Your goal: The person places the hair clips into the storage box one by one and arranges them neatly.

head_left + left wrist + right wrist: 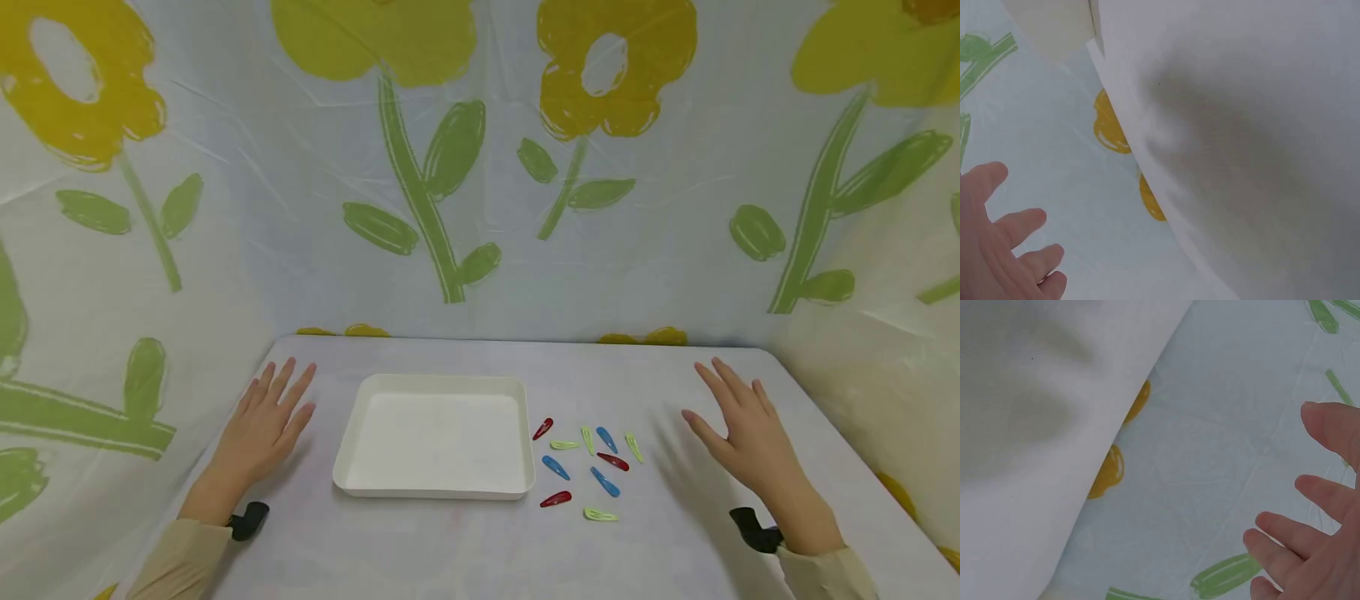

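In the head view my left hand is held over the table's left side with fingers spread, left of a shallow white tray. My right hand is spread over the right side, holding nothing. Between the tray and the right hand lie several small snap hair clips: red ones such as this red hair clip, blue ones such as this blue hair clip, and light green ones such as this green hair clip. Both wrist views show loosely extended fingers with nothing in them.
A white table carries the tray and clips. Behind it and at both sides hangs a cloth printed with yellow flowers and green leaves. A dark wrist strap mount sits on the left wrist, another mount on the right.
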Available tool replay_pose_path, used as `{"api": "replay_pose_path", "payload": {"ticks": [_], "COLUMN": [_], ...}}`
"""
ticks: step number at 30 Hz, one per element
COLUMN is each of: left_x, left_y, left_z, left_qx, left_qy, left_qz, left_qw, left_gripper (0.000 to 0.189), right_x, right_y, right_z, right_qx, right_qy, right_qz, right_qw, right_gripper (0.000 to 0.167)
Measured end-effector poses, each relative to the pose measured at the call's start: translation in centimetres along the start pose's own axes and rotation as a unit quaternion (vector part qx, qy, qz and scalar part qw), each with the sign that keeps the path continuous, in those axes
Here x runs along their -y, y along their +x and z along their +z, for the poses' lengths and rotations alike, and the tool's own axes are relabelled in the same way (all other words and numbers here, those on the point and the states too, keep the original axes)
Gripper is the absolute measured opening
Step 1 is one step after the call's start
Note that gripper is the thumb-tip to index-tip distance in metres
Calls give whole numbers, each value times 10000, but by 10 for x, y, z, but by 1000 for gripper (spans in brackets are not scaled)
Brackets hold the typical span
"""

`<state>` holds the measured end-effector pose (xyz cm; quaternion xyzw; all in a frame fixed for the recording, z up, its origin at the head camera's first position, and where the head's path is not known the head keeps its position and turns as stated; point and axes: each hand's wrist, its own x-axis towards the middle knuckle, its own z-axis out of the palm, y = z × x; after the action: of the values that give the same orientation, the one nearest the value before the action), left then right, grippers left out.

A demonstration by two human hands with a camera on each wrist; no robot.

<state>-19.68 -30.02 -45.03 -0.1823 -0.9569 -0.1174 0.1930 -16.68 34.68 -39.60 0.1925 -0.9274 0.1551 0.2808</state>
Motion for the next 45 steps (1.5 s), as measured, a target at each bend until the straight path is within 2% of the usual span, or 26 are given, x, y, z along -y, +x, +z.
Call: {"api": "replay_pose_path", "payload": {"ticks": [9,12,16,19,24,26,29,31,35,38,40,43,45], "left_x": [-5,-7,-10,-10,-11,-13,-17,-21,-28,-31,-31,-30,-28], "left_y": [3,5,9,12,11,10,9,10,12,13,13,12,11], "left_z": [0,0,2,5,9,9,10,10,12,15,18,23,25], "left_qx": [12,-72,-308,-344,-89,8,94,170,416,613,721,815,875], "left_qy": [-213,-358,-1027,-1743,-2691,-2890,-3100,-3251,-3593,-3793,-3924,-3983,-3953], "left_qz": [143,170,172,101,-191,-312,-410,-437,-568,-664,-679,-657,-685], "left_qw": [9997,9992,9941,9840,9629,9568,9498,9445,9306,9209,9145,9113,9118], "left_gripper": [55,54,50,49,49,50,49,49,50,51,53,57,60], "right_x": [2,0,1,4,5,4,1,-1,-5,-8,-10,-14,-17], "right_y": [5,5,4,5,10,11,13,13,14,15,14,12,11], "right_z": [-3,-4,-6,-8,-9,-8,-7,-5,1,7,12,20,27], "right_qx": [-164,-170,-163,-92,117,112,22,-69,-168,-96,27,282,488], "right_qy": [388,618,1225,1842,2915,3270,3879,4294,5151,5757,5971,6034,5952], "right_qz": [109,165,534,906,1354,1439,1486,1522,1601,1699,1855,2242,2542], "right_qw": [9991,9978,9909,9787,9469,9340,9096,8902,8419,7998,7804,7647,7607], "right_gripper": [68,68,67,63,51,48,43,40,33,30,28,26,25]}}
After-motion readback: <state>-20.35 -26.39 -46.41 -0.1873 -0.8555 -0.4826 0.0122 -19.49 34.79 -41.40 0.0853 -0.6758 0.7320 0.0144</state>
